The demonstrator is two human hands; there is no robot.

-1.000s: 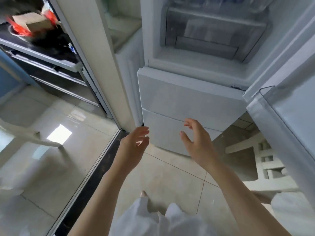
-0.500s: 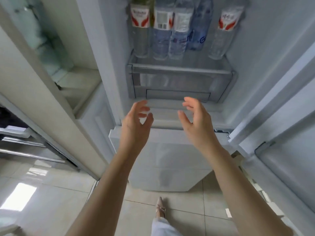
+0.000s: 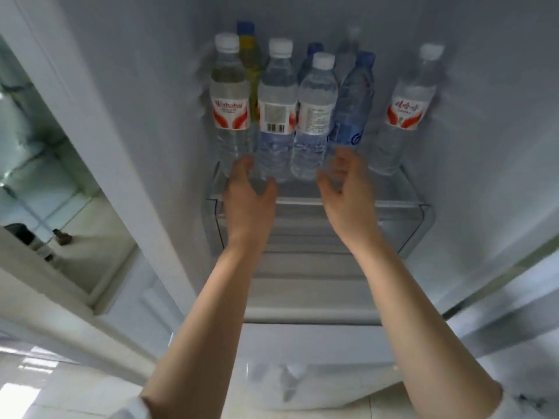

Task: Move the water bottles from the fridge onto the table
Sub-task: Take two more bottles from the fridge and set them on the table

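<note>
Several water bottles stand upright on a glass shelf (image 3: pixel 393 204) inside the open fridge. At the left is a red-labelled bottle (image 3: pixel 230 113), then a barcode-labelled bottle (image 3: pixel 276 110), a white-labelled bottle (image 3: pixel 314 116), a blue bottle (image 3: pixel 351 104) and, apart at the right, another red-labelled bottle (image 3: pixel 405 110). A yellow bottle (image 3: pixel 249 49) stands behind. My left hand (image 3: pixel 248 201) reaches up with fingers spread at the base of the two left bottles, holding nothing. My right hand (image 3: pixel 344 192) is open just below the blue bottle.
A clear drawer (image 3: pixel 408 228) sits under the shelf. The fridge's white side wall (image 3: pixel 121 116) rises at the left and the open door (image 3: pixel 514 297) stands at the right. Tiled floor (image 3: pixel 60 394) lies below.
My view has tilted up from the floor to the bottle shelf. Both hands have risen from in front of the lower drawer to the bases of the bottles.
</note>
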